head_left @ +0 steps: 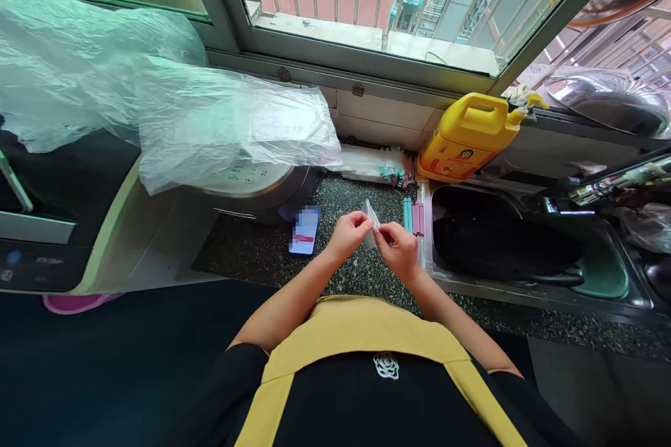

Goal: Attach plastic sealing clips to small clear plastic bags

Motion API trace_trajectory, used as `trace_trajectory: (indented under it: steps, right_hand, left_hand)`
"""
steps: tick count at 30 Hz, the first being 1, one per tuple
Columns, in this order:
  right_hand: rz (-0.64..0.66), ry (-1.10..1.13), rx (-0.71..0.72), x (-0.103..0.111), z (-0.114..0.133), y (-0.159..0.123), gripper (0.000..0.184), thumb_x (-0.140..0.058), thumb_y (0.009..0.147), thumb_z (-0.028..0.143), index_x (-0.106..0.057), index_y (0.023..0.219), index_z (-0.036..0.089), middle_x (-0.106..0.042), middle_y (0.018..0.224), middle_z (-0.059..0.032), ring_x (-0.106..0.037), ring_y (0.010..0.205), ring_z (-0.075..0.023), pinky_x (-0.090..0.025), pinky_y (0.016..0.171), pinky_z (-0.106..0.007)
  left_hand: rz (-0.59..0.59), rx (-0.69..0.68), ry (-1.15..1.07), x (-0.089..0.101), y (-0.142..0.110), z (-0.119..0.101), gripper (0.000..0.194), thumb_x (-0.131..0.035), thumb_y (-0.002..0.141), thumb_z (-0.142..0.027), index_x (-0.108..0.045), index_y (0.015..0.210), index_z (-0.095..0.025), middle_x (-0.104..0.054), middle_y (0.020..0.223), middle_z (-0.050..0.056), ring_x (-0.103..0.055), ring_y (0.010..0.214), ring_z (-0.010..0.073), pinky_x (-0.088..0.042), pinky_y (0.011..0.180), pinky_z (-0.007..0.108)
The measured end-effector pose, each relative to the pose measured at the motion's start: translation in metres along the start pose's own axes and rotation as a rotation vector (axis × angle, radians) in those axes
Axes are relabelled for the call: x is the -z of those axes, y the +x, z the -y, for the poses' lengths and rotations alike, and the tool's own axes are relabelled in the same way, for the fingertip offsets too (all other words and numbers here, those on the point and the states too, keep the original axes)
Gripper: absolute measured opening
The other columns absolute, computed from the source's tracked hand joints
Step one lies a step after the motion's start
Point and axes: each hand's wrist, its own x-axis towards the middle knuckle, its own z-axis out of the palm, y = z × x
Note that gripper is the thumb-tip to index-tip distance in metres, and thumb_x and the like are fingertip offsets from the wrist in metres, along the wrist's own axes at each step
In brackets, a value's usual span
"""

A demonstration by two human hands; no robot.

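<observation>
Plastic bag point(370, 210), small and clear, is pinched by the left hand point(349, 235) and right hand point(400, 250), smartphone point(305, 232) left, teal strips point(407, 214) right

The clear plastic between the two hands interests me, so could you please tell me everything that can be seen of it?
The clear plastic is small, thin and see-through, with a whitish sheen. It looks like a little bag, though its exact form is hard to tell. The left hand and right hand pinch it between them; one part sticks out beyond the fingertips, another shows between the hands, above the speckled counter.
</observation>
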Motion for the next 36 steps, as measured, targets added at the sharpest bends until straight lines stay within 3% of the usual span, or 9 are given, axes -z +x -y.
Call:
trace_trajectory:
  steps: [8, 13, 24, 33, 36]
  right_hand:
    - [0.051, 0.202, -0.138, 0.003, 0.000, 0.002, 0.017, -0.057, 0.078, 0.035, -0.058, 0.074, 0.018, -0.057, 0.063, 0.0011, -0.047, 0.052, -0.0092, -0.039, 0.050, -0.022]
    - [0.011, 0.252, -0.233, 0.005, -0.001, 0.005, 0.021, -0.051, 0.080, 0.033, -0.057, 0.068, 0.018, -0.053, 0.058, 0.0024, -0.044, 0.050, -0.0085, -0.036, 0.047, -0.022]
    - [-0.073, 0.261, -0.245, 0.031, -0.014, 0.027, 0.015, -0.053, 0.076, 0.032, -0.054, 0.069, 0.019, -0.054, 0.062, 0.0018, -0.049, 0.058, -0.0110, -0.042, 0.057, -0.025]
    - [0.066, 0.586, -0.473, 0.043, -0.016, 0.041, 0.025, -0.059, 0.070, 0.042, -0.049, 0.065, 0.020, -0.046, 0.051, 0.0057, -0.041, 0.043, -0.0073, -0.035, 0.040, -0.020]
    - [0.063, 0.661, -0.523, 0.040, -0.018, 0.044, 0.028, -0.060, 0.068, 0.045, -0.048, 0.065, 0.020, -0.044, 0.049, 0.0063, -0.041, 0.041, -0.0073, -0.034, 0.038, -0.020]
  left_hand:
    - [0.061, 0.052, -0.183, -0.001, -0.004, -0.004, 0.028, -0.062, 0.058, -0.038, -0.046, 0.056, -0.016, -0.038, 0.047, -0.008, -0.031, 0.044, 0.0035, -0.025, 0.047, 0.020]
    - [0.081, 0.089, -0.230, 0.001, -0.003, -0.003, 0.028, -0.062, 0.055, -0.037, -0.043, 0.052, -0.016, -0.035, 0.043, -0.008, -0.028, 0.040, 0.0026, -0.020, 0.043, 0.020]
    - [0.168, 0.270, -0.475, 0.037, 0.008, 0.003, 0.026, -0.061, 0.052, -0.028, -0.037, 0.051, -0.017, -0.021, 0.043, -0.009, -0.020, 0.038, 0.0016, -0.012, 0.042, 0.018]
    - [0.104, 0.301, -0.478, 0.047, 0.023, 0.016, 0.025, -0.058, 0.056, -0.027, -0.035, 0.050, -0.017, -0.022, 0.043, -0.008, -0.018, 0.037, 0.0019, -0.010, 0.040, 0.018]
    - [-0.041, 0.239, -0.394, 0.047, 0.027, 0.019, 0.022, -0.057, 0.060, -0.030, -0.039, 0.053, -0.017, -0.021, 0.043, -0.009, -0.017, 0.037, 0.0024, -0.011, 0.040, 0.019]
